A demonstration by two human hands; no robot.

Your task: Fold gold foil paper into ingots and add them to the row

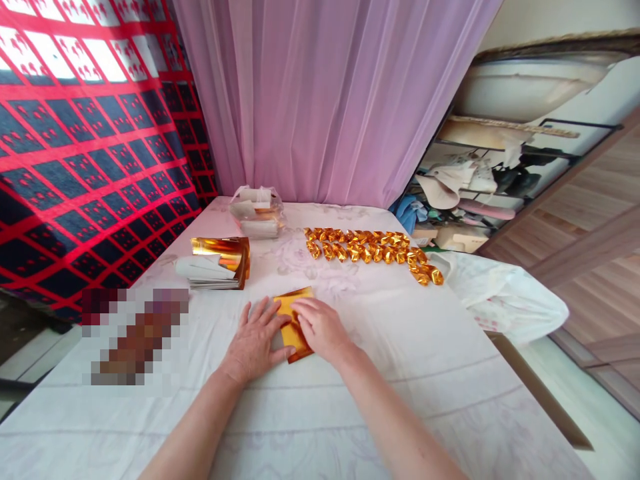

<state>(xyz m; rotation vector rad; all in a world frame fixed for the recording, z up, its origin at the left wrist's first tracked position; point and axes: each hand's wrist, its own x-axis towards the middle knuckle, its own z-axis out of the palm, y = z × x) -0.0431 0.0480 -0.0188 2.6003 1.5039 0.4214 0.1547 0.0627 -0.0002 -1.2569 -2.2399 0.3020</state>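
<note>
A sheet of gold foil paper lies on the cloth-covered table in front of me; it looks folded, with a darker lower edge. My left hand rests flat with its fingers spread, thumb and fingertips touching the sheet's left side. From the right, my right hand presses on the sheet with bent fingers held together; its fingertips partly hide the foil. Beyond my left hand stands a stack of gold foil sheets with pale backs. Folded gold foil pieces sit in rows at the back right.
A clear plastic bag of more sheets stands at the table's back. A white plastic bag hangs by the right edge, near a cluttered shelf. Purple curtains close off the far side. A blurred patch covers something at left.
</note>
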